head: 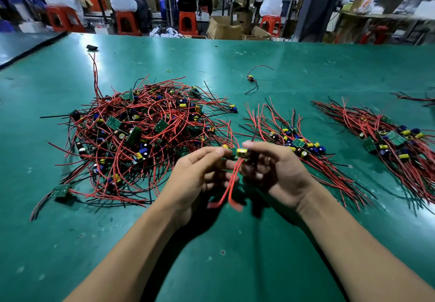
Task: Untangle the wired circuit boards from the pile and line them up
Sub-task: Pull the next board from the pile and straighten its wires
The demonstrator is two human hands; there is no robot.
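Note:
A tangled pile of small green circuit boards with red and black wires lies on the left of the green table. Between my hands, above the table, is one circuit board with a yellow part; its red wires hang down, blurred. My left hand pinches the board's left end with its fingertips. My right hand pinches the right end, thumb on top. Two lined-up bunches of boards lie to the right: a nearer bunch and a farther bunch.
A single wired board lies apart in the middle of the table, near a small yellow ring. A black object sits at the far left. More wires reach in at the right edge. People on orange stools work behind the table.

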